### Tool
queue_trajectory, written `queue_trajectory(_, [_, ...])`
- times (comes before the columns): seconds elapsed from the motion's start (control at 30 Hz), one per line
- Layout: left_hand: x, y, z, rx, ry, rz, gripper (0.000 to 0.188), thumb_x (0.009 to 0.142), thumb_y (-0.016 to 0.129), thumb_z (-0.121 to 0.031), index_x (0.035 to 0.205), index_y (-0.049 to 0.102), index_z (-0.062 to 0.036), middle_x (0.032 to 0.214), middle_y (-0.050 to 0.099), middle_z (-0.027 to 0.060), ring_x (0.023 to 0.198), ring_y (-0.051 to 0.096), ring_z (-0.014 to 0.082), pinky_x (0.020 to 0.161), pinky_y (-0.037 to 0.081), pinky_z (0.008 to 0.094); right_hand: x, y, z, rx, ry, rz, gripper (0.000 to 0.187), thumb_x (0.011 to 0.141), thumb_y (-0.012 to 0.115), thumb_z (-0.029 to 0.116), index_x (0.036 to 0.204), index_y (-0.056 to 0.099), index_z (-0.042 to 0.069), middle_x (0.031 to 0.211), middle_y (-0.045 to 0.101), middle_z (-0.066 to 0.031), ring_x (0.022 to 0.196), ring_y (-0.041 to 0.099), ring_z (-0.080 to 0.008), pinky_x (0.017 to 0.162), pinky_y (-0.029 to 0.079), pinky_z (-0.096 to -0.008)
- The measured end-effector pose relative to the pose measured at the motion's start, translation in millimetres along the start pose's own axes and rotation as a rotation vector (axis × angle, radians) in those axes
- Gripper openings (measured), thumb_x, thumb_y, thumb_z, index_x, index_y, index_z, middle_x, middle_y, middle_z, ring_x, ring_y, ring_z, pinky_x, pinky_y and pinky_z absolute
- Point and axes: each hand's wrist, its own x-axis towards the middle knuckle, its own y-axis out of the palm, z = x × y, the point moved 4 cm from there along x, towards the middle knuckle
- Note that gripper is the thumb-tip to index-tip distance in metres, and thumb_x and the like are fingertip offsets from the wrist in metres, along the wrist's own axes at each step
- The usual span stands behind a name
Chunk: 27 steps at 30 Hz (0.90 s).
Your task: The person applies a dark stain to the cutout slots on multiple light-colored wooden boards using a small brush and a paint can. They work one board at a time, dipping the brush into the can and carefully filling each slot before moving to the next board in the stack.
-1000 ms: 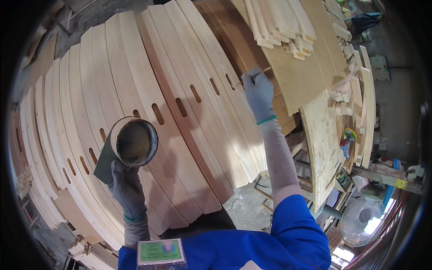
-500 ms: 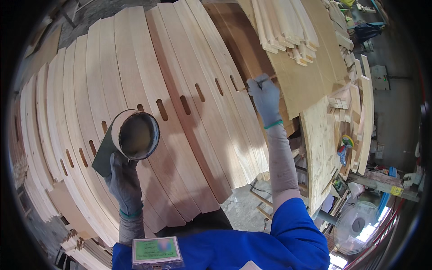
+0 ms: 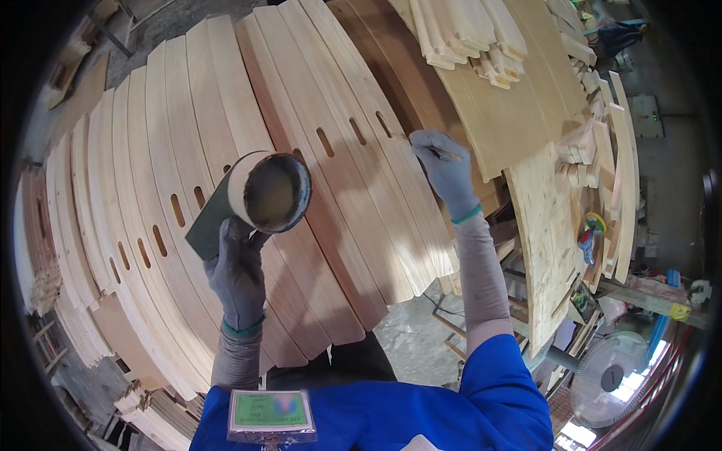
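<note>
My left hand (image 3: 238, 274), in a grey glove, holds up a round can (image 3: 271, 192) of pale brown paste, together with a dark green sheet (image 3: 207, 225) beneath it. My right hand (image 3: 444, 169), also gloved, grips a thin stick (image 3: 421, 144) whose tip touches a pale wooden board (image 3: 361, 173) near a slot (image 3: 383, 124). Both hands hover over a fan of long slotted boards.
Several curved slotted wooden boards (image 3: 150, 173) lie side by side. A pile of short wood strips (image 3: 466, 37) rests at the top. A plywood panel (image 3: 541, 225) stands at the right, a fan (image 3: 609, 376) sits lower right, and a concrete floor (image 3: 410, 334) shows below.
The view has shifted so the boards sit lower and more to the left. My right hand with the stick stays at the slots; the can remains raised in my left hand.
</note>
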Motion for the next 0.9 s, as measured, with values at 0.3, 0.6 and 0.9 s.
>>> queue_trajectory(0.3, [-23, 59, -2, -0.402, -0.381, 0.032, 0.026, 0.092, 0.053, -0.012, 0.116, 0.05, -0.0048, 0.107, 0.059, 0.0105, 0.093, 0.062, 0.0186, 0.075, 0.054, 0.0334, -72, -16, 127, 0.365, -0.113, -0.112, 0.015, 0.074, 0.067, -0.01, 0.085, 0.06, -0.003, 0.088, 0.064, -0.0127, 0.082, 0.062, -0.0178, 0.073, 0.051, -0.0266])
queue_trajectory(0.6, [-39, 80, -14, -0.426, -0.284, 0.028, 0.018, 0.091, 0.054, -0.011, 0.107, 0.053, -0.0024, 0.091, 0.062, 0.0077, 0.074, 0.061, 0.0119, 0.071, 0.053, 0.0271, -97, -31, 128, 0.363, -0.133, -0.206, 0.019, 0.076, 0.063, -0.012, 0.091, 0.055, -0.003, 0.091, 0.063, -0.0166, 0.08, 0.063, -0.0197, 0.07, 0.052, -0.0271])
queue_trajectory(0.9, [-36, 76, -9, -0.454, -0.19, -0.104, 0.015, 0.091, 0.052, -0.009, 0.105, 0.054, -0.0016, 0.082, 0.059, 0.005, 0.068, 0.057, 0.0096, 0.07, 0.052, 0.0272, -151, -4, 161, 0.075, -0.31, 0.055, 0.017, 0.077, 0.062, -0.01, 0.088, 0.054, 0.0, 0.095, 0.062, -0.0204, 0.083, 0.064, -0.0271, 0.076, 0.053, -0.0347])
